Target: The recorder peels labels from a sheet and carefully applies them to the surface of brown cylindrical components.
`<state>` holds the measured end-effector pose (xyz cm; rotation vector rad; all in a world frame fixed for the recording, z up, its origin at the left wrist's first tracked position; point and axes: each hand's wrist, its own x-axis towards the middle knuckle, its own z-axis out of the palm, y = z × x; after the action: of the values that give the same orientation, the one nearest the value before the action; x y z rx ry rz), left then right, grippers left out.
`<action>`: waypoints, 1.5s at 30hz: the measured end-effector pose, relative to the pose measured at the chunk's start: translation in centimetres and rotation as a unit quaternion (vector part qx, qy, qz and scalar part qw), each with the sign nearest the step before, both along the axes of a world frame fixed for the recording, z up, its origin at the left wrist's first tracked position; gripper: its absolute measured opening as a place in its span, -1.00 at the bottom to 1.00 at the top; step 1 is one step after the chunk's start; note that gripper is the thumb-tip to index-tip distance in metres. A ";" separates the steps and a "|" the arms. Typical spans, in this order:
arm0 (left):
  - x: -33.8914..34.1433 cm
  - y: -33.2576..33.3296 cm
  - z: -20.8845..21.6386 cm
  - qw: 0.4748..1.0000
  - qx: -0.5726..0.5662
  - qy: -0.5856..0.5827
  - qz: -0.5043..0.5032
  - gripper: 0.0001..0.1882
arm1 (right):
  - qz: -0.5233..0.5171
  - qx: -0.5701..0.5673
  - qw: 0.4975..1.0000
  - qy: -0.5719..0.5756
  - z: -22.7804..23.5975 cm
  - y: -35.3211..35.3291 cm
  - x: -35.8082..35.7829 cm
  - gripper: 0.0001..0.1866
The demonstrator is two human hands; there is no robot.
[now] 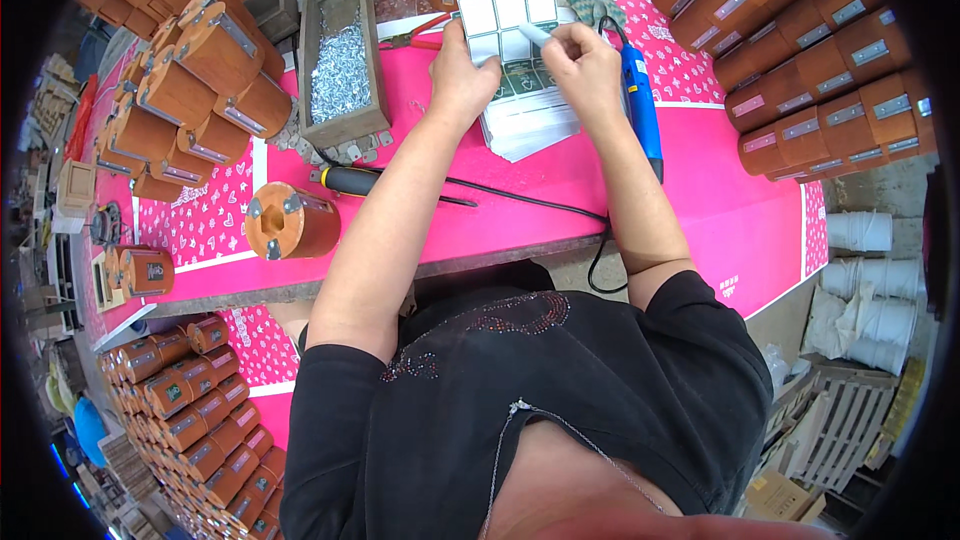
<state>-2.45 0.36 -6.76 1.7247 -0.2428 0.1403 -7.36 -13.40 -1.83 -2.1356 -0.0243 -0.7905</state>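
At the far middle of the table, my left hand (466,73) grips the left edge of a sheet of square labels (497,12). White squares show on its upper part and dark green printed ones lower down. My right hand (588,70) is closed in a pinch on a small pale label (534,34), which tilts up over the sheet. Right under both hands lies a thick stack of white sheets (530,128). Beside my right forearm rests a blue corded hand tool (641,105). Red-handled pliers (418,41) lie just left of my left hand.
A wooden box (378,120) of small metal fittings stands left. Nearer lie a black-and-yellow handled tool (352,180) and a lone brown round wooden container (310,223). Stacked brown containers (205,55) line the left, back and right (830,70). A black cord (530,202) crosses the pink table.
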 end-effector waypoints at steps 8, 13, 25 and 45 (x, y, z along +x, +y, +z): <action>-4.6 1.8 3.7 0.985 -0.027 -0.106 0.131 -0.57 | 0.058 -0.042 0.986 -0.151 2.6 1.6 -3.3 -0.91; -10.1 3.3 7.3 0.984 -0.154 0.059 -0.074 -0.80 | 0.119 -0.187 0.958 -0.181 2.0 5.0 -6.3 -0.86; -17.2 11.1 5.9 0.986 -0.102 0.081 -0.101 -0.86 | 0.394 0.259 0.869 0.152 1.6 8.5 -9.4 -0.86; -16.9 25.8 -1.5 0.995 0.008 0.022 0.095 0.01 | 0.507 0.281 0.799 0.157 2.2 15.6 -10.0 -0.93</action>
<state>-19.39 26.19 -8.29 1.7629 -0.0471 0.2412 -17.38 2.20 0.36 -1.3347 -0.6260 0.2010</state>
